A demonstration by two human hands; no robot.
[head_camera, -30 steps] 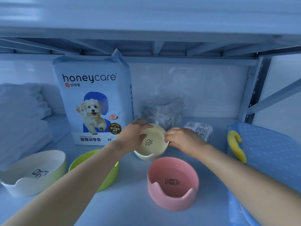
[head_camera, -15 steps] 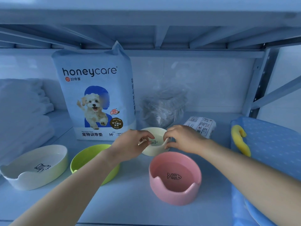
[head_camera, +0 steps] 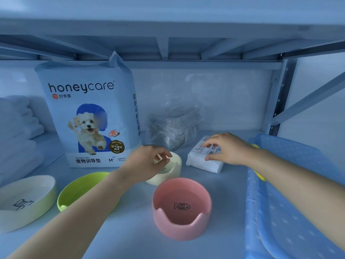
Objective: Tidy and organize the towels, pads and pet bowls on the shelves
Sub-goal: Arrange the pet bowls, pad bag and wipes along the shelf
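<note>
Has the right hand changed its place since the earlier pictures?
Yes. The right hand left the cream bowl and went right and farther back, and now grips the white packet.

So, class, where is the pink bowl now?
Head view: the pink bowl sits front centre on the shelf, before the cream bowl, right of the green bowl.
</note>
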